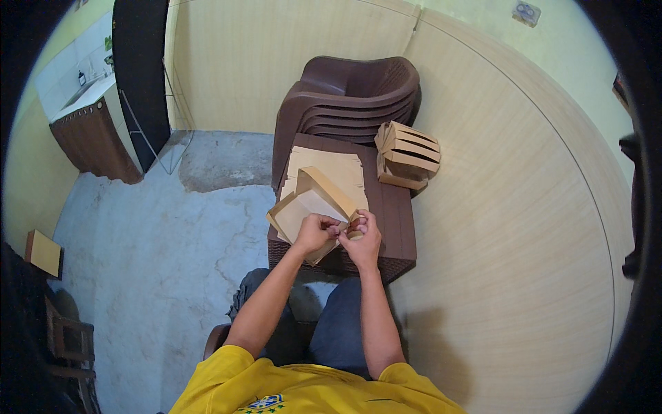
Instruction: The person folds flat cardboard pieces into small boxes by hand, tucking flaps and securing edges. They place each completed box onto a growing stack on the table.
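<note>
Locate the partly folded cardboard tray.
In the head view, the cardboard tray is near the centre, over the flat cardboard sheets, with the left hand and right hand at its near right corner.

Cardboard box (296,212) partly invisible behind left hand (314,233) and right hand (365,240)

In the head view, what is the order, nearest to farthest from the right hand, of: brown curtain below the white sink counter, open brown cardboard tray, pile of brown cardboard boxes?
1. Open brown cardboard tray: touched by the right hand.
2. Pile of brown cardboard boxes: ahead, slightly right.
3. Brown curtain: far left, below the white sink counter.
</note>
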`<action>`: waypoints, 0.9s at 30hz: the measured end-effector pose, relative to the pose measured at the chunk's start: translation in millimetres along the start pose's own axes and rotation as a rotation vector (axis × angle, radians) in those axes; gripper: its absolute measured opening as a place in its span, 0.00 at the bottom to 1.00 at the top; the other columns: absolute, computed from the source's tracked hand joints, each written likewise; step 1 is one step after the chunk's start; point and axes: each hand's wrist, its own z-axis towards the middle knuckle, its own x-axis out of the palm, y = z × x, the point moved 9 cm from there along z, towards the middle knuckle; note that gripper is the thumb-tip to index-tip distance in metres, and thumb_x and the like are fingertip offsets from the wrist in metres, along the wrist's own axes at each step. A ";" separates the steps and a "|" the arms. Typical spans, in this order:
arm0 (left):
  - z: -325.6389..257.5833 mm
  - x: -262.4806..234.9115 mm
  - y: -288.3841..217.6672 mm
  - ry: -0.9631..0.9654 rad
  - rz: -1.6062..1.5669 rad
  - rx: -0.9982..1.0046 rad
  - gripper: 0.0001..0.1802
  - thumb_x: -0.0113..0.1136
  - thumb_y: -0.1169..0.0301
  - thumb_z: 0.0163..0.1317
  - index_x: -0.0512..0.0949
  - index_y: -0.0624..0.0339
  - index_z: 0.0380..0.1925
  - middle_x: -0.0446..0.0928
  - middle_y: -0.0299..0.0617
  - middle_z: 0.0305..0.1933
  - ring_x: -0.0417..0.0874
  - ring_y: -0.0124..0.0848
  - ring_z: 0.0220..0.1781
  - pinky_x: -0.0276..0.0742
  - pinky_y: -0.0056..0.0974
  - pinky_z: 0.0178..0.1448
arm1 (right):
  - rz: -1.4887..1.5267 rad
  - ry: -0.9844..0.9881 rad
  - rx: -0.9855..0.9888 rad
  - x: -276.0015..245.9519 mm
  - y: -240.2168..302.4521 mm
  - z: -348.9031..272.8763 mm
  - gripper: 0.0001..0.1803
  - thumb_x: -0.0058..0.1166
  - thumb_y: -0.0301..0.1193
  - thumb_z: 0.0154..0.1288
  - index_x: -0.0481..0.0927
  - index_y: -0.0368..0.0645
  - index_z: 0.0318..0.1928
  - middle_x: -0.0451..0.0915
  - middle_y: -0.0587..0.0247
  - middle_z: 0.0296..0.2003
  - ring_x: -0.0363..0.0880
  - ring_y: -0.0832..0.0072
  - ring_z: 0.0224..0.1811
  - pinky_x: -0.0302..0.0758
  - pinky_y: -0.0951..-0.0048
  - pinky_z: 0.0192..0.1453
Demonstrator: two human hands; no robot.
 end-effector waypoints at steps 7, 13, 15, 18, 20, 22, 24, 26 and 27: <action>-7.0 -1.2 -16.8 -0.109 0.231 0.086 0.11 0.73 0.75 0.69 0.91 0.68 0.49 0.93 0.50 0.41 0.93 0.29 0.41 0.88 0.39 0.49 | 0.011 -0.063 -0.023 -1.1 -3.2 -1.5 0.39 0.75 0.18 0.51 0.74 0.39 0.66 0.84 0.60 0.41 0.88 0.75 0.42 0.86 0.71 0.48; -5.4 0.7 -9.6 -0.108 0.185 0.081 0.11 0.74 0.77 0.68 0.92 0.67 0.49 0.93 0.49 0.42 0.92 0.30 0.43 0.87 0.39 0.50 | -0.015 -0.132 -0.040 -3.3 3.4 -6.0 0.40 0.75 0.18 0.49 0.75 0.40 0.65 0.84 0.59 0.41 0.88 0.74 0.40 0.86 0.70 0.48; -4.6 1.3 -7.0 -0.086 0.150 0.076 0.11 0.74 0.78 0.67 0.92 0.67 0.49 0.93 0.49 0.43 0.91 0.30 0.44 0.87 0.38 0.52 | -0.010 -0.133 -0.045 -3.3 4.5 -5.9 0.40 0.76 0.19 0.49 0.75 0.40 0.65 0.84 0.60 0.41 0.88 0.74 0.40 0.86 0.69 0.47; -4.5 2.3 -6.4 -0.042 0.128 0.068 0.11 0.73 0.79 0.67 0.92 0.67 0.49 0.93 0.49 0.45 0.91 0.30 0.47 0.87 0.38 0.54 | 0.000 -0.126 -0.034 -4.2 3.6 -6.3 0.39 0.76 0.19 0.49 0.76 0.40 0.64 0.84 0.60 0.41 0.88 0.74 0.40 0.86 0.69 0.47; -6.0 2.0 -7.5 -0.030 0.132 0.058 0.11 0.73 0.80 0.67 0.92 0.67 0.49 0.93 0.49 0.47 0.91 0.30 0.48 0.86 0.38 0.56 | -0.004 -0.118 -0.021 -5.3 2.6 -6.8 0.39 0.77 0.20 0.49 0.76 0.40 0.64 0.84 0.59 0.41 0.88 0.74 0.41 0.86 0.69 0.46; -8.0 1.3 -10.2 -0.033 0.110 0.067 0.12 0.73 0.81 0.67 0.92 0.67 0.50 0.93 0.49 0.46 0.91 0.31 0.48 0.87 0.38 0.56 | -0.021 -0.111 -0.008 -6.1 1.2 -7.1 0.40 0.77 0.20 0.49 0.76 0.40 0.65 0.84 0.59 0.41 0.88 0.74 0.41 0.86 0.69 0.46; -8.9 1.8 -12.1 -0.031 0.074 0.068 0.13 0.73 0.81 0.66 0.92 0.66 0.50 0.93 0.49 0.46 0.91 0.31 0.48 0.87 0.39 0.56 | -0.024 -0.116 -0.013 -6.2 1.1 -6.7 0.40 0.77 0.20 0.50 0.76 0.40 0.65 0.84 0.59 0.42 0.88 0.73 0.41 0.86 0.69 0.47; -9.6 3.0 -11.2 -0.033 0.027 0.047 0.14 0.73 0.81 0.66 0.92 0.66 0.51 0.93 0.49 0.46 0.91 0.31 0.48 0.87 0.39 0.57 | -0.033 -0.126 -0.028 -4.7 1.7 -6.6 0.40 0.78 0.20 0.50 0.76 0.40 0.65 0.84 0.59 0.42 0.88 0.73 0.41 0.86 0.69 0.48; -10.2 3.1 -13.2 -0.039 0.045 0.066 0.14 0.73 0.81 0.66 0.92 0.66 0.51 0.93 0.48 0.46 0.91 0.30 0.48 0.87 0.39 0.57 | -0.041 -0.134 -0.040 -3.0 2.5 -6.6 0.40 0.78 0.20 0.50 0.76 0.40 0.66 0.84 0.59 0.42 0.88 0.73 0.42 0.86 0.69 0.49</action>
